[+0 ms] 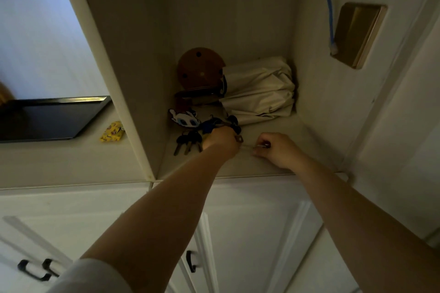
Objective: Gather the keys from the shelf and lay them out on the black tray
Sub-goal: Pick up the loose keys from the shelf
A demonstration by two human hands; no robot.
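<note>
Hands are both inside the shelf compartment, working at its front edge. Left hand is clenched over a cluster of keys; several dark-headed blades fan out at nine o'clock of the fist, so the grasp appears to take the bunch by its ring rather than blade by blade. Right hand is closed in a pinch on a small metal piece, likely a single key, just at three o'clock of the left fist; the dim light prevents confirming its type. A cartoon keychain charm lies at eleven o'clock of the left hand, apparently attached to the bunch. Behind, at twelve o'clock, a folded cream umbrella and a brown round object crowd the rear, which plausibly explains why the keys sit forward. Black tray rests on the counter well apart at nine o'clock, with nothing visible on it; a yellow packet lies beside it. Judgement: gathering underway, laying out not yet begun.
</note>
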